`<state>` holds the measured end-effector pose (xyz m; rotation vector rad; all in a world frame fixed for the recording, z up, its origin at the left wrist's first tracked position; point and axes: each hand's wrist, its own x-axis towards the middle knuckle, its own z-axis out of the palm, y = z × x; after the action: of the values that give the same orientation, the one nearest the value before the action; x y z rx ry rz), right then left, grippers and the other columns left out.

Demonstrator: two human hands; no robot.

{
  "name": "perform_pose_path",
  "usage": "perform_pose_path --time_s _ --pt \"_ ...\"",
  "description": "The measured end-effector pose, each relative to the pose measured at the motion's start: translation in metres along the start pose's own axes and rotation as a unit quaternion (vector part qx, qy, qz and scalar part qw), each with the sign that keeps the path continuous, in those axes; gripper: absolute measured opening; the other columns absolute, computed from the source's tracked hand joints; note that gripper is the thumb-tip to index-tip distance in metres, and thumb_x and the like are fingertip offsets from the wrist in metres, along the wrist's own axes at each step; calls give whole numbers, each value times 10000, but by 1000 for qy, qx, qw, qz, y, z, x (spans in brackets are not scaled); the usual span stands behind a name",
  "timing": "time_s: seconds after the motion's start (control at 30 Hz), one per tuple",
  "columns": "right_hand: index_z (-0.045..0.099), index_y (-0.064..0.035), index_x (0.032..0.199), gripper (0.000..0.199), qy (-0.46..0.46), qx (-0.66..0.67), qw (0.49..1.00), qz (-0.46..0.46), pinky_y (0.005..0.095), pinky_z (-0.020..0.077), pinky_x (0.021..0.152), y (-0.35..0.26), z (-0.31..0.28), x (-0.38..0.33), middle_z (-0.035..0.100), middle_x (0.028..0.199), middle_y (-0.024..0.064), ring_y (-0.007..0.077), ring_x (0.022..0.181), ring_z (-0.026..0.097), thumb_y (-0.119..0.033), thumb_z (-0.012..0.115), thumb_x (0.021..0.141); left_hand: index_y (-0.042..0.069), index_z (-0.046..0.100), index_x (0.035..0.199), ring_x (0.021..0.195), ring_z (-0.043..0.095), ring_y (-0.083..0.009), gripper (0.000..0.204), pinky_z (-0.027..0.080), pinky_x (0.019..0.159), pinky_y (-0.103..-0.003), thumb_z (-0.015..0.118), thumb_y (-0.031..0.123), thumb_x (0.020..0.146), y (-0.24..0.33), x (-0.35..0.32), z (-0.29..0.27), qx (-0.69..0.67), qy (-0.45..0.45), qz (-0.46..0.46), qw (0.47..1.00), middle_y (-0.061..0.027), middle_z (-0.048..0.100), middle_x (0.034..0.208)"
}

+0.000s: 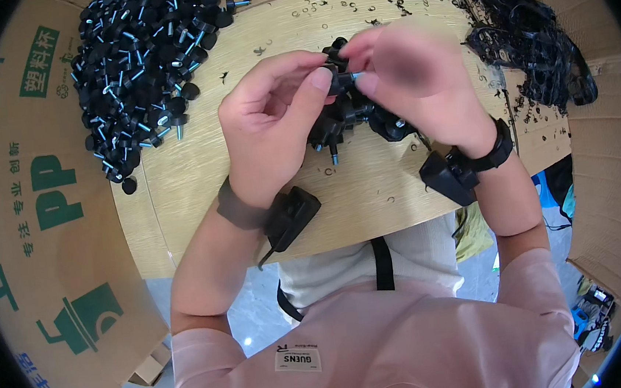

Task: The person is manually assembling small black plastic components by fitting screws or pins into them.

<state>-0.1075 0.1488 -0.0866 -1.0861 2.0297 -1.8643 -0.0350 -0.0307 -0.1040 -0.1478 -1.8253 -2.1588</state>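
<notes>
In front of my chest, my left hand is closed, its thumb and fingers pinching a black-headed bolt. The bolt's pale threaded end points right, toward my right hand. That hand is curled round the threaded end, its thumb at the tip; part of it is smeared. Below and between both hands lies a small heap of similar black-headed bolts, partly hidden by my fingers.
A large pile of black-headed bolts covers the table's far left. Tangled black rubber strips lie at the far right. Small black ring scraps dot the tabletop. Cardboard walls stand on both sides. Black boxes are strapped to my wrists.
</notes>
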Motion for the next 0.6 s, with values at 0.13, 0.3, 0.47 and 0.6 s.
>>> perform_pose_path --time_s 0.13,0.3,0.47,0.6 --pt "649 31 1011 224 12 -13 1000 24 218 499 633 4 4 -5 672 810 53 65 711 607 -4 658 789 -54 627 1055 798 649 -106 186 530 723 -224 649 -8 876 1 -1 4 11 -5 -5 1000 -81 681 917" --pt "658 28 992 225 17 18 999 41 210 493 595 4 5 -6 675 774 49 45 652 590 -7 656 770 -57 630 1046 803 650 -103 183 521 721 -222 653 -22 868 0 -1 3 15 -14 6 1000 -83 681 922" --pt "672 32 933 165 29 -37 997 57 201 485 577 1 2 -6 662 734 47 38 639 588 -13 649 776 -34 661 1013 827 665 -141 221 528 738 -249 696 -46 795 -4 1 0 89 -33 28 995 -102 688 958" --pt "671 38 908 133 35 -29 991 129 198 483 593 0 1 -3 659 736 35 38 661 590 -14 634 791 -60 642 1046 1036 615 -241 313 500 901 -324 670 -134 743 -4 3 -4 201 -132 155 958 -181 633 1096"
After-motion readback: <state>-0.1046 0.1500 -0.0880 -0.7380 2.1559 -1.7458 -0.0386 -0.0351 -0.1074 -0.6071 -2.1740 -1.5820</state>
